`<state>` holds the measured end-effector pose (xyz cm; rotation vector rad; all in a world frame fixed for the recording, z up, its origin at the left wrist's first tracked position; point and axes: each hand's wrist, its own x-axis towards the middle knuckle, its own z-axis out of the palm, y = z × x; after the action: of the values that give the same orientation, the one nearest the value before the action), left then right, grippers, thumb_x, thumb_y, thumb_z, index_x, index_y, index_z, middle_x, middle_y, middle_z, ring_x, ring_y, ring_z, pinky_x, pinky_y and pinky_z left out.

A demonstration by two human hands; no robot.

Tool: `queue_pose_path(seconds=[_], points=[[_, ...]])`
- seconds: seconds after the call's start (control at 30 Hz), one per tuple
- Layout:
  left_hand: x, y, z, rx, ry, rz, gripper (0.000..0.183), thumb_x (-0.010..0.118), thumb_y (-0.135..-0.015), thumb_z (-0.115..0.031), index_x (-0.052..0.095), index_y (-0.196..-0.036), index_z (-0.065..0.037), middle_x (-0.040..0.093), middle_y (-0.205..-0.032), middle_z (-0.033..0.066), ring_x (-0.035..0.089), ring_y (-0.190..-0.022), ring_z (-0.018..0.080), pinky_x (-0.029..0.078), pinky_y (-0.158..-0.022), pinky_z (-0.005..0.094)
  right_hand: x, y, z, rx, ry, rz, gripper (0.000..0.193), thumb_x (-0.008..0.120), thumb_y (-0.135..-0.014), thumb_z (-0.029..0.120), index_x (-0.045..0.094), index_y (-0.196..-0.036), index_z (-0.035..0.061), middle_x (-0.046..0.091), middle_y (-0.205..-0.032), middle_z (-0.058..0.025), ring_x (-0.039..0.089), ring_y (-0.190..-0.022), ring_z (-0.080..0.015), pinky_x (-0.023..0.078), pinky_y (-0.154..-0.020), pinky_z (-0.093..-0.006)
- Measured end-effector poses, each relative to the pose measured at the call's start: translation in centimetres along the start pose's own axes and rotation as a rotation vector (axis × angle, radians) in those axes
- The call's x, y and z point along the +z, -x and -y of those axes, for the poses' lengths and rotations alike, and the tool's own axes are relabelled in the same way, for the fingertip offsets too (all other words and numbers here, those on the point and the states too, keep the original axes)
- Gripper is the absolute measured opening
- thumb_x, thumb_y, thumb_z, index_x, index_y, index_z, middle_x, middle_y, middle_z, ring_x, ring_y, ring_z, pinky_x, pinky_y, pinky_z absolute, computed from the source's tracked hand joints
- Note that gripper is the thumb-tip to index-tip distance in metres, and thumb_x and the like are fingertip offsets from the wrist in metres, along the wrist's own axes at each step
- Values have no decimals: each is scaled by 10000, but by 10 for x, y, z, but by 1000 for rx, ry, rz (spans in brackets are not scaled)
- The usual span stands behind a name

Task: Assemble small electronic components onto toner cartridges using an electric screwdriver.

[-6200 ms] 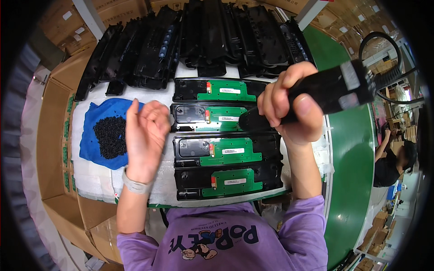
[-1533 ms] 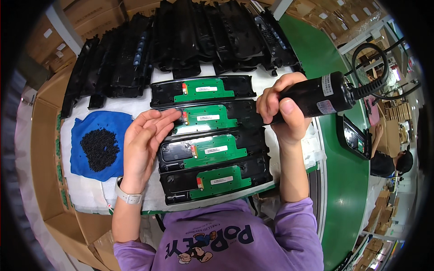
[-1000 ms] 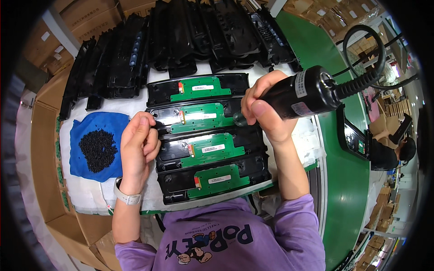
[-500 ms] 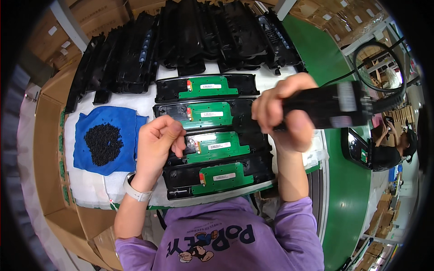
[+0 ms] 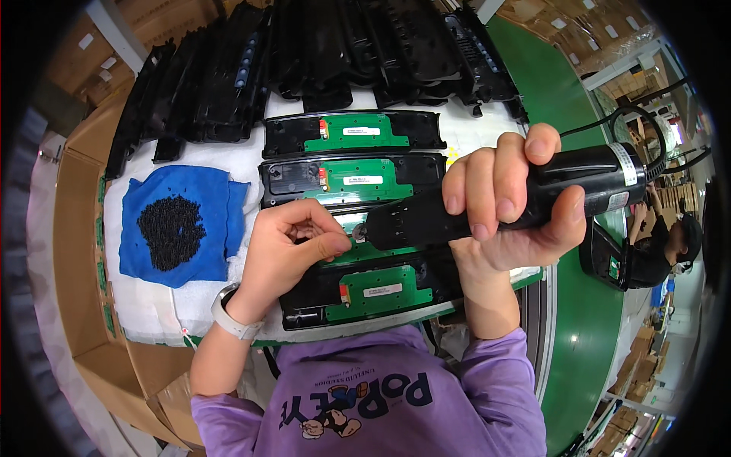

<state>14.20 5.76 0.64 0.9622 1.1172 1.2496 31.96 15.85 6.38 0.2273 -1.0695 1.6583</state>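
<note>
1. Electric screwdriver (image 5: 590, 174): gripped in right hand (image 5: 509, 194), over second-nearest circuit board (image 5: 371, 255).
2. Left hand (image 5: 289, 247): thumb and forefinger pressed together at tool tip; contents indistinct.
3. Tip and fingertips have just converged; both hands apparently serve one spot.

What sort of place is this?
Likely a factory assembly area: green circuit boards sit in black panels, small black pieces lie on a blue cloth, and the right hand holds a corded power tool.

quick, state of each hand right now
Left hand: closed in a pinch; whether it holds anything cannot be told.
Right hand: closed around a black, cylindrical, corded power driver.
</note>
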Motion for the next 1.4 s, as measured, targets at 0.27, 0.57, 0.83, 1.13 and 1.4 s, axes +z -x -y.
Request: queue_pose_path(seconds=[0.27, 0.57, 0.83, 1.13, 1.4], points=[[0, 0, 2, -46, -9, 38, 37, 614, -775, -4, 608, -760, 29, 605, -659, 49, 561, -600, 70, 449, -561, 180, 1, 2, -1, -16, -2, 8, 376, 473, -868, 357, 424, -1063, 39, 487, -653, -46, 461, -470, -151, 426, -546, -343], [-7, 4, -17, 311, -500, -76, 257, 702, -691, -100, 590, -905, -13, 613, -844, 45, 569, -751, 112, 454, -664, 249, -2, -7, -6, 170, 233, -78, 310, 482, -845, 291, 455, -981, 14, 429, -585, -21, 411, -420, -118, 395, -478, -300], [-101, 47, -38, 205, -1644, -794, 256, 676, -725, -193, 610, -861, 14, 580, -831, 145, 559, -784, 304, 445, -671, 358, -2, 5, -21, 206, 329, -101, 221, 572, -752, 50, 442, -915, -22, 490, -595, -79, 440, -419, -121, 371, -406, -237], [-123, 59, -23, -67, -1727, -796, 109, 627, -746, -103, 574, -760, -8, 564, -784, 126, 549, -725, 318, 439, -594, 376, 6, 5, -24, 257, 577, -46, 213, 611, -704, 54, 464, -852, 11, 475, -582, -39, 442, -441, -97, 367, -421, -222], [-135, 55, -18, 221, -1456, -785, 84, 601, -782, -58, 607, -842, 1, 584, -714, 125, 531, -568, 243, 425, -545, 309, 11, 1, -31, 326, 579, 33, 219, 597, -713, 56, 419, -830, 9, 471, -579, -65, 436, -432, -108, 381, -410, -235]])
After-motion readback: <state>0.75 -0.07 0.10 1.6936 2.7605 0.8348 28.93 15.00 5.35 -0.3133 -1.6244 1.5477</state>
